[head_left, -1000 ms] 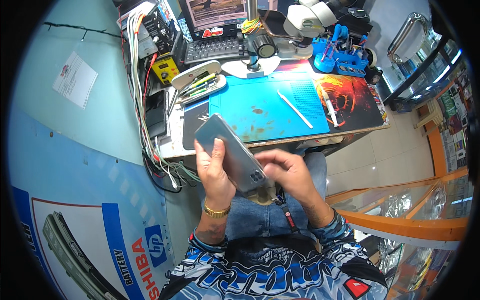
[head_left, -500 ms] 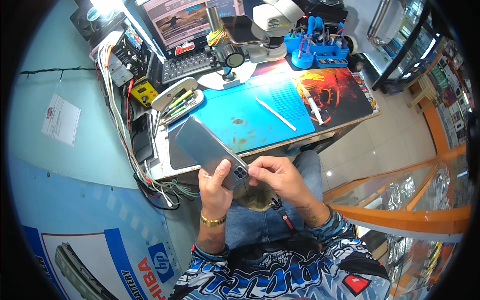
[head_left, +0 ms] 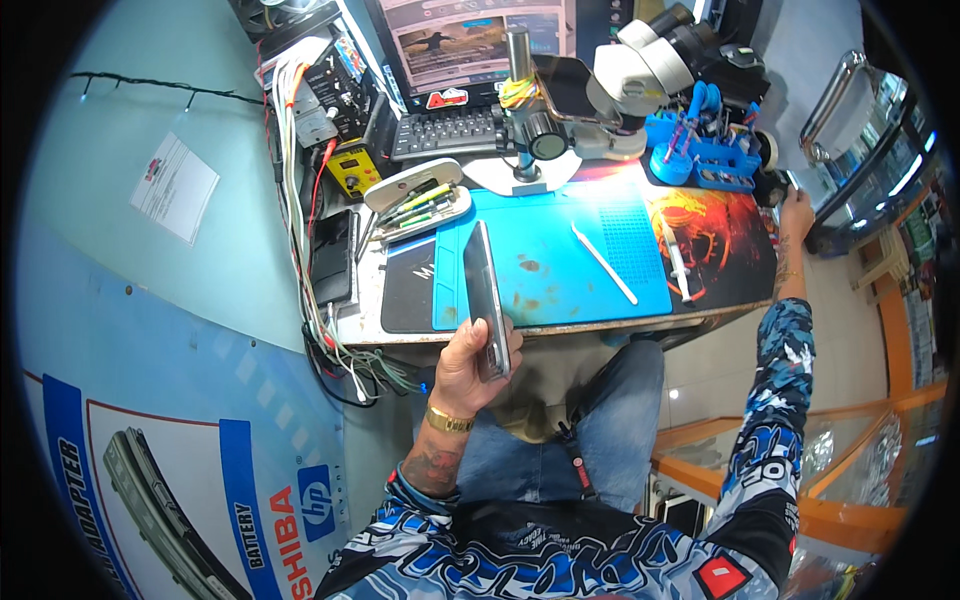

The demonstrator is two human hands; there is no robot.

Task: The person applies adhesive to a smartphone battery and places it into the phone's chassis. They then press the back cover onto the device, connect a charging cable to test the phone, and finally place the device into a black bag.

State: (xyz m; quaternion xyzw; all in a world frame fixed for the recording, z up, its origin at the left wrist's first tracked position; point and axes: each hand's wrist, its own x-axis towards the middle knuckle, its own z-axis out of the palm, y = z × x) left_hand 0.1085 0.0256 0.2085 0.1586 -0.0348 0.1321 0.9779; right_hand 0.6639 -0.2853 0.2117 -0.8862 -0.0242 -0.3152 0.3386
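Left hand [head_left: 470, 362] grasped phone [head_left: 485, 290] by one end near front edge of worktop [head_left: 361, 320], presumably freeing right hand [head_left: 797, 215] (grip indeterminable) beside right edge.

A white pen-shaped tool [head_left: 604, 263] lies on a blue mat [head_left: 570, 285], a syringe [head_left: 678, 265] near the mat's right edge. Behind stands a microscope [head_left: 640, 80], left of it a keyboard [head_left: 445, 133] (an open tool case [head_left: 410, 183] sits nearer).

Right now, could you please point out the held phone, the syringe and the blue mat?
Phone [head_left: 488, 308], head view: middle of its visible long side.
Syringe [head_left: 677, 263], head view: its barrel.
Blue mat [head_left: 568, 288], head view: its bare surface.
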